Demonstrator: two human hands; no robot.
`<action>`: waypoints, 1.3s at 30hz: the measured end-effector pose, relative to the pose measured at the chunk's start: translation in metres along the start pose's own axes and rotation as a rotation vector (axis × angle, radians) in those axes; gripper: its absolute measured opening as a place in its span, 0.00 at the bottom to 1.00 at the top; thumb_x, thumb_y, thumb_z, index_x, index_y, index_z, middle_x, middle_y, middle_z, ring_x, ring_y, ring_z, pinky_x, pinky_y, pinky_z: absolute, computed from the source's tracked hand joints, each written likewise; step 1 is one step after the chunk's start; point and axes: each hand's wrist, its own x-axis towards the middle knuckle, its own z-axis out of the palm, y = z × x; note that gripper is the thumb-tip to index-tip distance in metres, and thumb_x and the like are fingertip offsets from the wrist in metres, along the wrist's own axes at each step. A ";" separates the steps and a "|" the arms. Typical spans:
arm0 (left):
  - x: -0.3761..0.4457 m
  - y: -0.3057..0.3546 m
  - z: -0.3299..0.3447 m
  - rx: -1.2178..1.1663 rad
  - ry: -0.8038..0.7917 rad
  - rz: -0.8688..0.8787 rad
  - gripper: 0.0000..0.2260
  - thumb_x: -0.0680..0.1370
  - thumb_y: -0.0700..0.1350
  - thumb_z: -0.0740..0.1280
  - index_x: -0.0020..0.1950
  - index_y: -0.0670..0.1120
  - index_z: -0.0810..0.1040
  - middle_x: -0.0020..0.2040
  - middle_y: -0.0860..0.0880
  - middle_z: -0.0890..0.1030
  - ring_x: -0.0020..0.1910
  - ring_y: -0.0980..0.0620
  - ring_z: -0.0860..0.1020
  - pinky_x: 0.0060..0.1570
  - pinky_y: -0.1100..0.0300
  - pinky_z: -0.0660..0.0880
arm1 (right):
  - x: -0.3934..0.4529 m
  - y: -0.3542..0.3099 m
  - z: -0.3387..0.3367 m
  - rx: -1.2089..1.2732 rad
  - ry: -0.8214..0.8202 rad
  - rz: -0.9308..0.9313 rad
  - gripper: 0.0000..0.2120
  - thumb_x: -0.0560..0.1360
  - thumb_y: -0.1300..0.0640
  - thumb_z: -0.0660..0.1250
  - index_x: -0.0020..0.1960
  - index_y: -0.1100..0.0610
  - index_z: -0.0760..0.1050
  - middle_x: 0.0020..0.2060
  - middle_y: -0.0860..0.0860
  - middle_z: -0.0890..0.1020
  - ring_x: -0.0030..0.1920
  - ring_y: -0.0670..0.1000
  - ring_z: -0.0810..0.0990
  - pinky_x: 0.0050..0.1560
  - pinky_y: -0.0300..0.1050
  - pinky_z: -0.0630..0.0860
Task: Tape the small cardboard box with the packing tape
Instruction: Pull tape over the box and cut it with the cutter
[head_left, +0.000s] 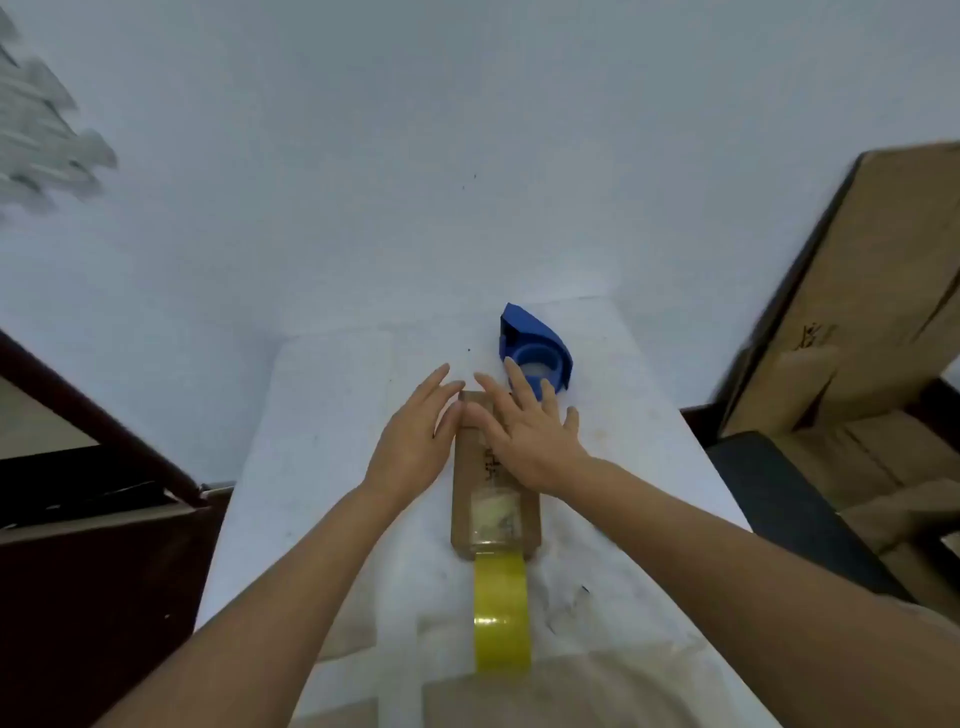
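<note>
A small brown cardboard box lies lengthwise on the white table. A strip of clear tape runs along its top. The yellowish roll of packing tape stands at the box's near end, still joined to that strip. My left hand lies flat on the box's far left edge, fingers stretched out. My right hand presses flat on the box's top at its far end, fingers spread. Neither hand grips anything.
A blue tape dispenser lies just beyond my right hand. Large cardboard boxes lean at the right, above a dark seat. Dark wooden furniture stands at the left. A pale wall rises behind the table.
</note>
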 end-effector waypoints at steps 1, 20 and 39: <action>-0.003 -0.001 0.003 -0.013 0.036 0.021 0.18 0.84 0.50 0.56 0.72 0.50 0.71 0.78 0.53 0.63 0.73 0.55 0.67 0.62 0.64 0.64 | -0.002 0.001 0.004 0.019 0.022 -0.017 0.28 0.75 0.31 0.42 0.74 0.33 0.46 0.77 0.40 0.40 0.77 0.58 0.37 0.72 0.69 0.38; -0.106 0.030 0.015 -0.060 0.196 0.069 0.14 0.83 0.45 0.59 0.68 0.51 0.76 0.75 0.54 0.68 0.73 0.55 0.66 0.64 0.65 0.63 | -0.102 0.138 0.043 -0.085 0.310 0.097 0.26 0.76 0.50 0.66 0.70 0.58 0.66 0.66 0.56 0.69 0.64 0.58 0.69 0.64 0.50 0.68; -0.136 0.026 0.006 -0.600 -0.080 -0.537 0.19 0.81 0.56 0.61 0.49 0.40 0.78 0.44 0.43 0.83 0.40 0.47 0.83 0.49 0.52 0.82 | -0.099 0.047 0.024 0.456 0.524 -0.360 0.10 0.80 0.59 0.55 0.54 0.53 0.74 0.42 0.52 0.82 0.39 0.49 0.81 0.42 0.43 0.79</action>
